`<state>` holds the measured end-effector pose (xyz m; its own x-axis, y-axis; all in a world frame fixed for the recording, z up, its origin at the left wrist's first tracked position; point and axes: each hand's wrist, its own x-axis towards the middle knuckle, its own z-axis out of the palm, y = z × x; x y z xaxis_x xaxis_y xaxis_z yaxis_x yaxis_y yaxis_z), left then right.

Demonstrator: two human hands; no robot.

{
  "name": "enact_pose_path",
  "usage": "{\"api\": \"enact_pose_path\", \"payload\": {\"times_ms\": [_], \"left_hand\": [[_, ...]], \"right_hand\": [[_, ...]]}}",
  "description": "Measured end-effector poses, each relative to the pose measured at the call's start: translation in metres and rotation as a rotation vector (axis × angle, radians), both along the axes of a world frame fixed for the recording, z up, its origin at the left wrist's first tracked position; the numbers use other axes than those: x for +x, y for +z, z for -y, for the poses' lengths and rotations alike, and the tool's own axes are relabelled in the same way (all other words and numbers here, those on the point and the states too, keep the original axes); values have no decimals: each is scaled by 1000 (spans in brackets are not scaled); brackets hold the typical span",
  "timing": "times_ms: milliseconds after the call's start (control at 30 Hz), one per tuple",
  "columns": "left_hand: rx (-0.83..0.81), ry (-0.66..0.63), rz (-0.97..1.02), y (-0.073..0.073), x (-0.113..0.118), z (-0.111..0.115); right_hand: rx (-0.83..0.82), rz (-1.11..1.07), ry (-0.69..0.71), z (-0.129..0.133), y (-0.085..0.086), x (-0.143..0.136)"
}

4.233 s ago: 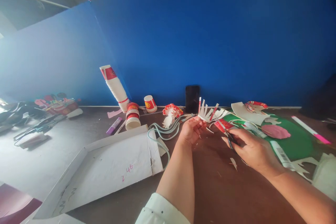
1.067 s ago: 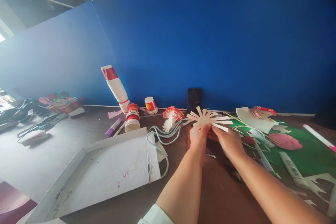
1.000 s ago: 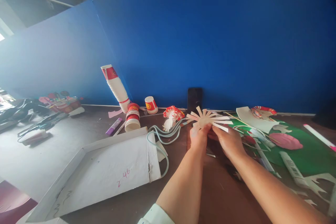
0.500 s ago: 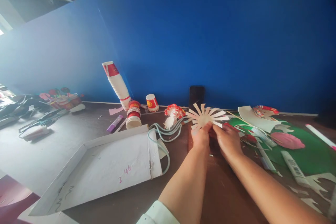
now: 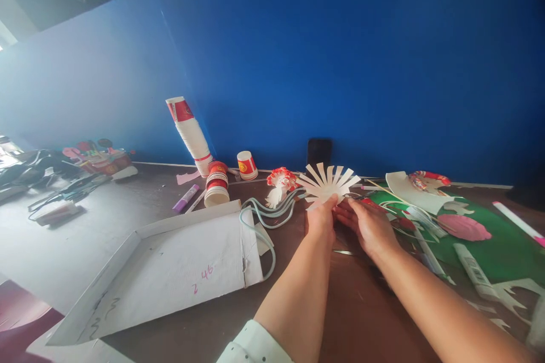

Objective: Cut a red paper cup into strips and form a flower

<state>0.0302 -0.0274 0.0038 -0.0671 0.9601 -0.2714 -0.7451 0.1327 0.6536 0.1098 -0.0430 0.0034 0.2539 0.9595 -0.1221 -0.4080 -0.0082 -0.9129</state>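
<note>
A white paper cup cut into spread strips point(image 5: 327, 182), like a flower, is pinched between the thumb and fingers of my left hand point(image 5: 322, 218). The strips fan upward and outward over the table. Close beside it, my right hand point(image 5: 369, 224) has its fingers curled toward the left hand, thumb on top; what they grip is too hidden to make out. Behind the cut cup, a black phone point(image 5: 319, 153) leans against the blue partition. A red and white paper flower point(image 5: 281, 181) lies just left of it.
Left are a white box lid point(image 5: 179, 272), pale cables point(image 5: 272, 210), stacked paper cups point(image 5: 191, 136), a single cup point(image 5: 247, 165) and a purple glue stick point(image 5: 185, 198). On the right, a green sheet point(image 5: 511, 258) carries a pink paper piece point(image 5: 464, 227), a white tube point(image 5: 474, 269) and scraps.
The cut cup has shifted slightly left and tilted in my left hand. My right hand has drawn away from its strips and sits a little lower, fingers curled.
</note>
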Motion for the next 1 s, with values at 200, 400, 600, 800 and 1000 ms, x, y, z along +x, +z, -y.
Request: {"api": "enact_pose_path", "payload": {"times_ms": [200, 400, 600, 800, 1000], "left_hand": [[61, 16, -198, -7, 0, -1], [130, 9, -393, -2, -5, 4], [129, 5, -438, 2, -4, 9], [41, 44, -354, -2, 3, 7], [-45, 60, -89, 0, 6, 2]], "right_hand": [[-42, 93, 32, 0, -5, 6], [-34, 127, 43, -2, -8, 7], [-39, 143, 2, -4, -8, 7], [-29, 165, -53, -5, -12, 3], [-28, 157, -34, -1, -9, -1]]}}
